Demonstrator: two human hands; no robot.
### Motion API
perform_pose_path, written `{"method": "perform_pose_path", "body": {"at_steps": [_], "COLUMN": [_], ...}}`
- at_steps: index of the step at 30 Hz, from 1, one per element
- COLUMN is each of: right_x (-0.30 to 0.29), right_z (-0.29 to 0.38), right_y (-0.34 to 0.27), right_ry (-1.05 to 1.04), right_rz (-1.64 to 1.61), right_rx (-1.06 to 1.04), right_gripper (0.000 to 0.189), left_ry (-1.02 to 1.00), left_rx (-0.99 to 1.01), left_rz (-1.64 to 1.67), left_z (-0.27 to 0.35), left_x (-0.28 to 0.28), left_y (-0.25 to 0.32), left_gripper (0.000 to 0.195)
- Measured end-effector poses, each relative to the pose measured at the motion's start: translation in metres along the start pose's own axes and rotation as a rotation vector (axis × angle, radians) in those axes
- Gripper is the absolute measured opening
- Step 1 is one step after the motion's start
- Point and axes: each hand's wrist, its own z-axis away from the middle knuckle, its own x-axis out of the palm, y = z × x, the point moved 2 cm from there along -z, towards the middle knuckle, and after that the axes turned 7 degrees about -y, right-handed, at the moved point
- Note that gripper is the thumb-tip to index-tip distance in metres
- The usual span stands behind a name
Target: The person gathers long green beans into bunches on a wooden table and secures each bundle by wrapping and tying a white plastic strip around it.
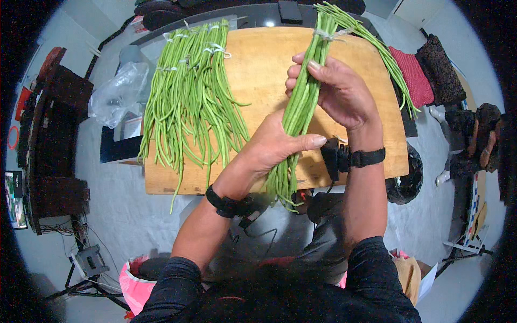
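My left hand (274, 141) is wrapped around the lower middle of a bundle of green long beans (301, 103), its thumb lying across the front. Higher up, my right hand (335, 84) grips the same bundle between thumb and fingers. A pale tie (329, 35) circles the beans near their top end, above my right hand. The lower tips hang loose past the front edge of the wooden board (262, 60). Several tied bundles of long beans (194, 97) lie side by side on the board's left part. Each wrist wears a black strap with a device.
Loose long beans (379, 52) lie along the board's far right edge. A clear plastic bag (119, 97) sits to the left. At the table's back rests a black box-like object (290, 12). A black-lined bin (406, 177) stands at right; another person (476, 137) sits beyond.
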Motion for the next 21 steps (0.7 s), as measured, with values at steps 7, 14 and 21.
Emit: {"method": "perform_pose_path", "body": {"at_steps": [7,14,21], "right_x": [0.003,0.007,0.006], "right_z": [0.001,-0.002,-0.002], "right_y": [0.000,0.002,0.000], "right_ry": [0.044,0.127,0.062], "right_rz": [0.011,0.057,-0.030], "right_rx": [-0.024,-0.004,-0.051], "right_gripper": [0.039,0.038,0.036], "left_ry": [-0.067,-0.112,-0.265], "left_rx": [-0.104,-0.042,-0.202], "left_rz": [0.006,0.056,0.436], "left_z": [0.002,-0.001,0.002], "left_x": [-0.005,-0.002,0.007], "left_y": [-0.008,-0.014,-0.006], "left_gripper": [0.032,0.025,0.023]}}
